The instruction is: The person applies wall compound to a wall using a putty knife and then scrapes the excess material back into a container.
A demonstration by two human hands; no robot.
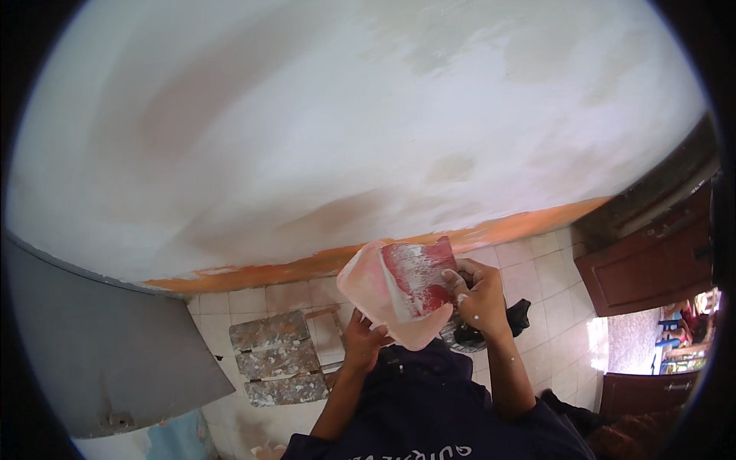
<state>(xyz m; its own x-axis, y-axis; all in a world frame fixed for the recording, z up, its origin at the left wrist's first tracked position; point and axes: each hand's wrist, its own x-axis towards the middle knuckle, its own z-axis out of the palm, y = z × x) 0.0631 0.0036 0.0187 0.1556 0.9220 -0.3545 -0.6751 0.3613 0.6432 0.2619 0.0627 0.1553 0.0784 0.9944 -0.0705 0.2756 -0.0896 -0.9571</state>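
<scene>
The tall wall (345,115), patched white and grey, fills the upper view and ends below in an orange band (498,228). Pale floor (540,276) tiles run along its foot and stretch rightward to a brown door (648,264). On the left, a grey panel (107,337) juts in; between it and the left forearm stands a slatted, paint-spotted stool (277,355). A black bundle (520,314) lies just beyond the right wrist.

The pink tray (359,280) is held up in front of the dark shirt (422,399), between the two hands, its far rim near the orange band in the view. Over its hollow lies the red scraper (438,257), smeared with white paste, its right edge at the right hand. Whether the blade presses on the tray's bottom, I cannot tell.

The left hand (363,340) grips the tray's near left side, thumb toward the rim. The right hand (481,297) has its fingers clamped on the scraper, thumb on the upper face; white specks dot the skin.
</scene>
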